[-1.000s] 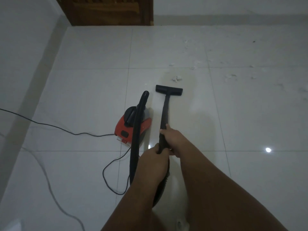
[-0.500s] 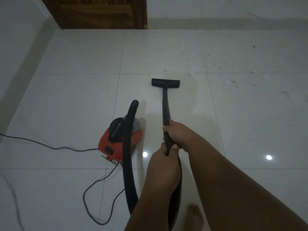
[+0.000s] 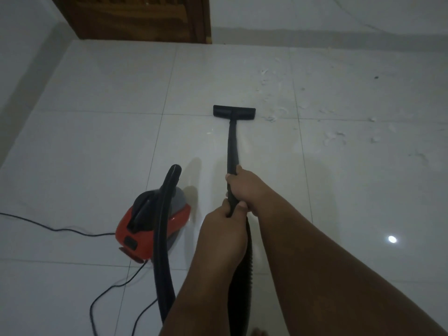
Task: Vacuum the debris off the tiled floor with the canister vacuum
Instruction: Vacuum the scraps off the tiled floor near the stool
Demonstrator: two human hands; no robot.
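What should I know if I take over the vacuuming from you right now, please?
Left hand holds the wand at its near end; right hand holds it just ahead.
Floor head rests on the tiles; canister stands to its left, nearer you.
Done: tiles near you look clean.
To do: white debris right of the head, scattered farther right and ahead.

one vacuum (image 3: 141,230), two hands (image 3: 224,230) (image 3: 244,187), one door (image 3: 135,18)

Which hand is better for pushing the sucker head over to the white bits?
Probably right. The right hand grips the wand farther forward, nearer the nozzle, and the white bits lie on its side. The left hand holds the back end.
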